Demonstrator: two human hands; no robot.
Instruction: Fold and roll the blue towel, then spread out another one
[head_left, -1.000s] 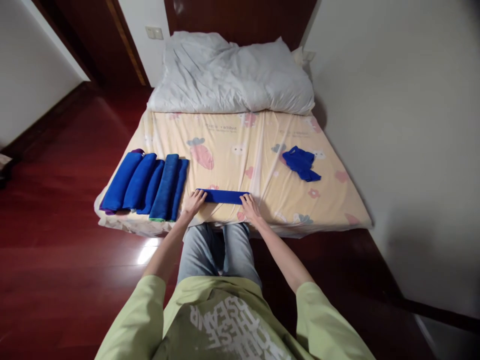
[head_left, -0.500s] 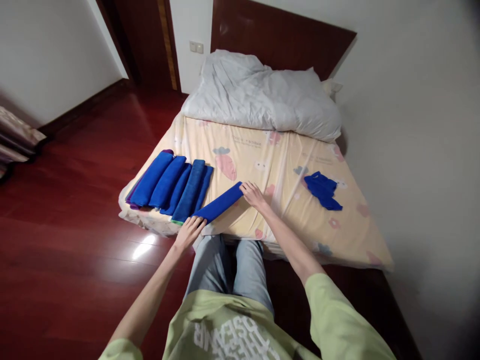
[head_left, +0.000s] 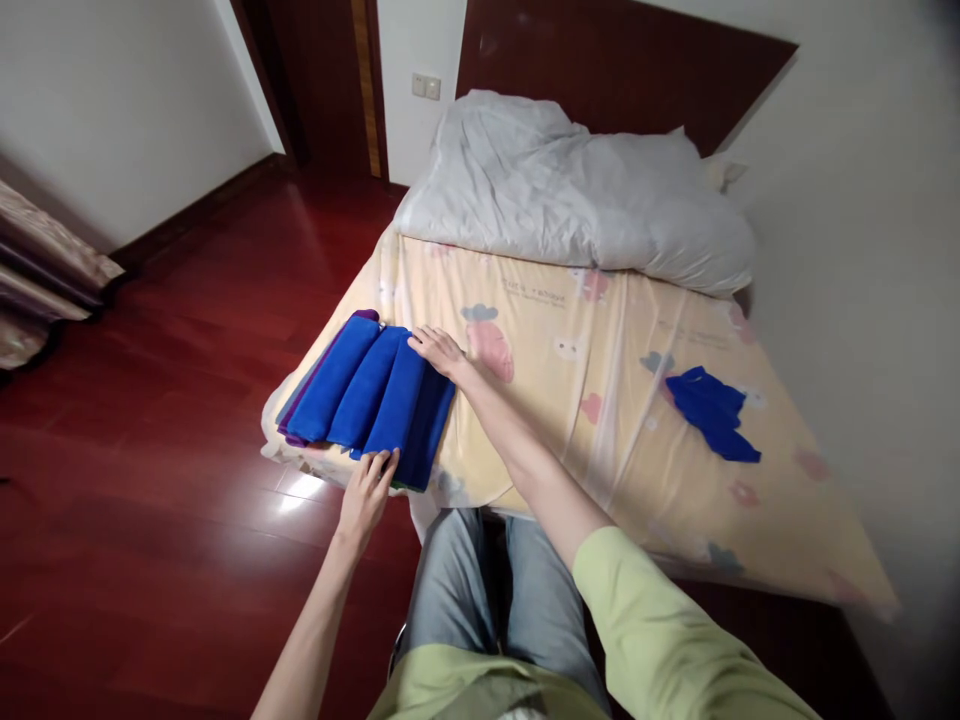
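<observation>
A folded blue cloth [head_left: 396, 400] lies on top of a row of other folded cloths at the left side of the bed. At its near end my left hand [head_left: 369, 480] has its fingers closed on the edge. My right hand [head_left: 437, 350] grips the far end. To the left, more folded blue cloths [head_left: 335, 380] overlap, with purple edges beneath them. A darker blue folded cloth [head_left: 433, 425] shows just right of the held one. One crumpled blue cloth [head_left: 716, 412] lies apart on the right of the bed.
The bed [head_left: 540, 400] has a patterned yellow sheet. A grey-white quilt [head_left: 570, 190] is heaped at its head, before a dark headboard [head_left: 600, 60]. Red-brown floor [head_left: 150, 480] lies left, with a curtain [head_left: 45, 270] at the far left.
Both hands have carried the folded blue cloth left, from the front middle of the bed onto the row of folded cloths. The camera view has shifted slightly.
</observation>
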